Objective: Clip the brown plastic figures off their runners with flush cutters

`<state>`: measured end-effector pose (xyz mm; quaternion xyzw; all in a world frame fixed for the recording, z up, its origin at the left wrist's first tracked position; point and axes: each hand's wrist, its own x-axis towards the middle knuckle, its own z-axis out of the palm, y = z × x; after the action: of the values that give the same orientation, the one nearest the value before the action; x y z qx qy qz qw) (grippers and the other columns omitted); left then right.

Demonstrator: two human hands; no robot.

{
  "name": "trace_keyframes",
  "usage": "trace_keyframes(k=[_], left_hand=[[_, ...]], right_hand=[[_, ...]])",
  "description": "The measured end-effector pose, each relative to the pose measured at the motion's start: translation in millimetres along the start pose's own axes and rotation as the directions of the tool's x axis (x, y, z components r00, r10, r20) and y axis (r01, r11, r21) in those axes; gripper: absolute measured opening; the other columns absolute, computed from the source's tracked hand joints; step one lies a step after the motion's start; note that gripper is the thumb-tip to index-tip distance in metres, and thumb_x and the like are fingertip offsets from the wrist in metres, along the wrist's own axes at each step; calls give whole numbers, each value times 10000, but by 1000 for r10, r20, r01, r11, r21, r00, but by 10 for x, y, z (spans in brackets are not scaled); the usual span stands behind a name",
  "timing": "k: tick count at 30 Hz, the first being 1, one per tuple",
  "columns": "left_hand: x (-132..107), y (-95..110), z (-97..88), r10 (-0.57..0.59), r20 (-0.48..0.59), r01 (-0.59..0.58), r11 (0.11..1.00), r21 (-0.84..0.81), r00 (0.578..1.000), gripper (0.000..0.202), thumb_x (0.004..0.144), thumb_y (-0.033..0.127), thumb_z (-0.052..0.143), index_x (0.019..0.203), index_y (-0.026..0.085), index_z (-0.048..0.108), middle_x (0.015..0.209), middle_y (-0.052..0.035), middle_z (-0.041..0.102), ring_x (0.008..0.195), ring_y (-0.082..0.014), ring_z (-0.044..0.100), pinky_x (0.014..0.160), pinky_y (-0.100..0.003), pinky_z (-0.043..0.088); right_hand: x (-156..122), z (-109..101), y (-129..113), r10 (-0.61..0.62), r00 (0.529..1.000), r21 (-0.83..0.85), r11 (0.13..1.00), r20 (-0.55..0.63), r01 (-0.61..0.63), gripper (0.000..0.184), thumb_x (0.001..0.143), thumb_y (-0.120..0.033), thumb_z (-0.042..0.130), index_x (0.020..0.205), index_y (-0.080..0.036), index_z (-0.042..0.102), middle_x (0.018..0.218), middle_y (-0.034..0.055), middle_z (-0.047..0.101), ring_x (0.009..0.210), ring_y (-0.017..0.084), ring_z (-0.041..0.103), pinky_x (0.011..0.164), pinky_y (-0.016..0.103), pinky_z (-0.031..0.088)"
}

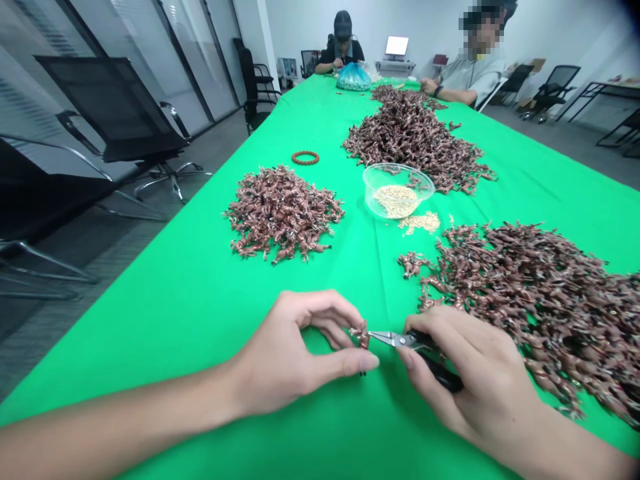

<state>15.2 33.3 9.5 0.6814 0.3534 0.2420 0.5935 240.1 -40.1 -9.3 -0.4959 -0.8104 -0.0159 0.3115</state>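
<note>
Between thumb and fingers, my left hand [295, 353] pinches a small brown animal figurine [365, 335], held just above the green cloth [210, 320]. My right hand [480, 373] is closed around the black handles of needle-nose pliers [395, 338]. Their pointed tip meets the figurine's side; whether it grips some tiny part there is too small to tell. Right beside my right hand spreads a large pile of brown figurines [530, 293]. A smaller pile of the same figurines [285, 210] lies beyond my left hand.
A clear plastic bowl [370, 193] holds tiny beige pieces, with some spilled beside it [423, 222]. Behind it rises another figurine pile [410, 133]. A brown bead bracelet [305, 158] lies on the cloth. Two people sit at the far end near a blue bag [354, 77]. Chairs [120, 107] stand at left.
</note>
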Motion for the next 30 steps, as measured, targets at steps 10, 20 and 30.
trace_keyframes(k=[10,20,30], left_hand=[[20,-24,-4,73,-21,-73,997,15,997,118,875,194,732,988,174,701,954,4,750,877,-106,668,808,-197,508],[4,3,-15,50,147,-6,958,-285,988,131,993,202,549,1113,168,588,1113,-80,645,958,-172,619,815,-316,578],[2,-66,13,4,253,120,872,-475,967,261,958,174,627,1175,170,482,1003,-43,621,976,-156,650,907,-317,507]], right_hand=[[48,-54,11,3,997,54,999,-81,1,103,937,-233,575,980,-144,602,842,62,660,717,142,594,623,274,463],[53,-43,-4,9,998,62,998,-69,-4,95,941,-234,569,966,-149,602,828,58,661,710,139,603,622,270,472],[49,-47,29,29,997,54,998,-67,-25,85,945,-245,569,956,-165,593,836,58,665,710,139,615,592,264,461]])
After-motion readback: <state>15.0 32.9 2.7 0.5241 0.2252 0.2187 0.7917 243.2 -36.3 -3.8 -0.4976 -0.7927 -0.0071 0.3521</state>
